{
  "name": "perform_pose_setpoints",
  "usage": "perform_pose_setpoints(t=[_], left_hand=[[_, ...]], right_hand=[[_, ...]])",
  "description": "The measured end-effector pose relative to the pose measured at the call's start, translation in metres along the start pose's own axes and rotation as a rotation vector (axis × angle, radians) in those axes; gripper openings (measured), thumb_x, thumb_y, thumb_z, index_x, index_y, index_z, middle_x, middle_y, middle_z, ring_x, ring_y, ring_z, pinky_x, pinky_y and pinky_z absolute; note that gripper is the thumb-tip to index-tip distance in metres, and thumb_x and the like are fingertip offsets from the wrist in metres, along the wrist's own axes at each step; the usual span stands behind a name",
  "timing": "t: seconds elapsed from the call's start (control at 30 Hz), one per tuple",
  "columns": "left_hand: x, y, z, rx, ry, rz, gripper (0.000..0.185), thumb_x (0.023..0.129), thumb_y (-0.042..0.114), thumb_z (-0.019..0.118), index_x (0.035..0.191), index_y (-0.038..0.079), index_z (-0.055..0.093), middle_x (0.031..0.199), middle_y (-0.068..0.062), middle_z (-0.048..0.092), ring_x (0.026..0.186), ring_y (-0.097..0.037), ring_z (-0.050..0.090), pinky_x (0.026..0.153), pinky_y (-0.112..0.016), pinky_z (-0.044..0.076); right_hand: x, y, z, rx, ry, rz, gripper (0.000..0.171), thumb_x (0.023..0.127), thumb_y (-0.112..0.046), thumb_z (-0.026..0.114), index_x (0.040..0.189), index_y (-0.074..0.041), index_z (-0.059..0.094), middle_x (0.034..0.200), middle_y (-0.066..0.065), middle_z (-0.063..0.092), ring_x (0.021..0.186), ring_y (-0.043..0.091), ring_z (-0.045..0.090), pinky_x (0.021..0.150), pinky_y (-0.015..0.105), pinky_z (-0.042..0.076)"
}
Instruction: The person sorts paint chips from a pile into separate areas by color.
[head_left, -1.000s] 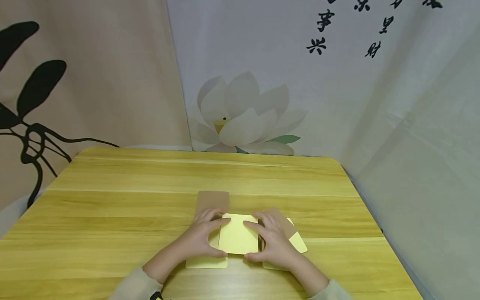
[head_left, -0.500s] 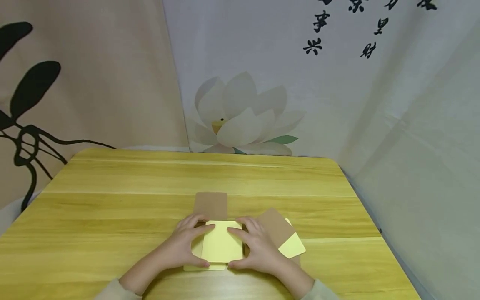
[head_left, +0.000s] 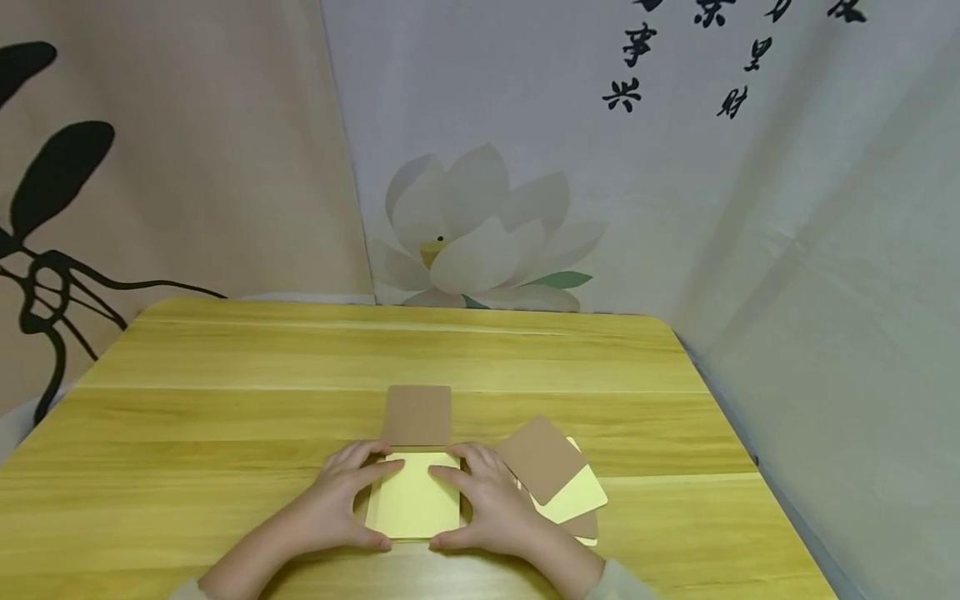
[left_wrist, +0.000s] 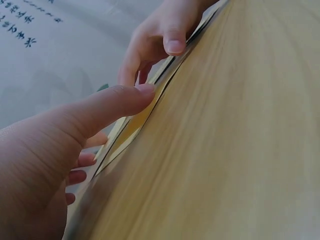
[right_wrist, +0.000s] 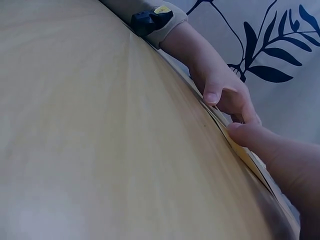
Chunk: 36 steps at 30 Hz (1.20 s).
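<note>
Now both hands frame the yellow card [head_left: 417, 504] on the tabletop [head_left: 225, 400]: left hand [head_left: 337, 500] and right hand [head_left: 487, 504] pinch its side edges, fingers curled. Beyond lies a brown card [head_left: 417, 414]; rightward, a loose card pile [head_left: 555, 479]. Since earlier, the yellow card slid left.
</note>
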<state>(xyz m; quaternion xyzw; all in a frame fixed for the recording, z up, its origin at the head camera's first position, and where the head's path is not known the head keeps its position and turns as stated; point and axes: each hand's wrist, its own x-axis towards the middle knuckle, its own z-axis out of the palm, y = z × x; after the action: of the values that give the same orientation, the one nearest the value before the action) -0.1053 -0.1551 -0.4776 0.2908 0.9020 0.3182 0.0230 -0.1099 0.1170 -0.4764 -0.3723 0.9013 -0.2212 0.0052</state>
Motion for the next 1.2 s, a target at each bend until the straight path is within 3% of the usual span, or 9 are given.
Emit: perform_pose_setpoints(t=[0.47, 0.77, 1.2], left_hand=[[-0.008, -0.005, -0.003, -0.003, -0.015, -0.022, 0.097, 0.059, 0.058, 0.081, 0.136, 0.008, 0.053, 0.144, -0.010, 0.037, 0.131, -0.040, 0.025, 0.096, -0.072, 0.016], [-0.008, -0.007, -0.003, 0.002, -0.010, -0.017, 0.100, 0.056, 0.065, 0.078, 0.135, 0.008, 0.054, 0.144, -0.010, 0.037, 0.131, -0.040, 0.025, 0.096, -0.071, 0.016], [-0.006, -0.006, 0.001, 0.005, 0.094, 0.004, 0.092, 0.062, 0.063, 0.078, 0.134, 0.010, 0.055, 0.141, -0.005, 0.043, 0.129, -0.035, 0.032, 0.096, -0.067, 0.024]], right_hand=[[0.005, -0.005, 0.004, 0.005, -0.051, -0.017, 0.090, 0.070, -0.068, 0.062, 0.143, -0.018, 0.045, 0.149, 0.008, 0.028, 0.138, 0.029, 0.021, 0.105, 0.061, 0.024], [0.005, -0.004, 0.005, 0.005, -0.065, -0.014, 0.093, 0.069, -0.071, 0.058, 0.144, -0.019, 0.044, 0.151, 0.006, 0.027, 0.138, 0.029, 0.020, 0.105, 0.060, 0.023], [0.001, -0.001, -0.005, 0.077, -0.049, -0.018, 0.090, 0.070, -0.068, 0.063, 0.144, -0.022, 0.043, 0.153, 0.000, 0.024, 0.138, 0.025, 0.018, 0.103, 0.061, 0.027]])
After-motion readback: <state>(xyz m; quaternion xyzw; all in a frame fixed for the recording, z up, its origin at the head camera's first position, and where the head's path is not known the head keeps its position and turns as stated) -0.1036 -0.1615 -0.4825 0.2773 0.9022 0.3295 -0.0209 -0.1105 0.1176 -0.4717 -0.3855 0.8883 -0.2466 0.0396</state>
